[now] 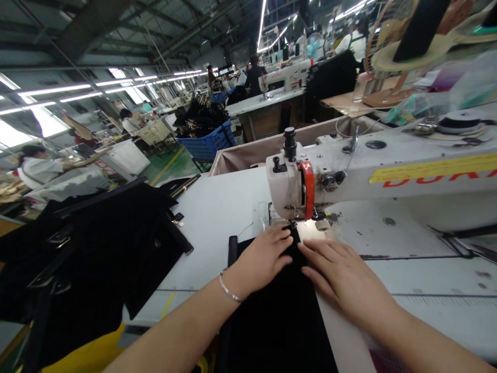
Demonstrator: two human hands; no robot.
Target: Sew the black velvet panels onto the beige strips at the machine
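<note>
A piece of black fabric [279,321] lies on the white sewing table [217,212], running up under the needle of a white industrial sewing machine [341,171]. My left hand [262,259] rests flat on the fabric just left of the needle, fingers stretched forward, a thin bracelet on the wrist. My right hand [341,277] lies flat too, its fingers pointing left across the fabric's right edge, close to the presser foot. Neither hand grips anything. The two sets of fingertips almost meet in front of the needle.
A pile of black fabric pieces with straps and buckles [97,259] covers the table's left side. A blue crate [207,142] of dark goods stands on the green floor behind. Other people work at sewing stations farther back. Thread stand and spools [419,36] rise at top right.
</note>
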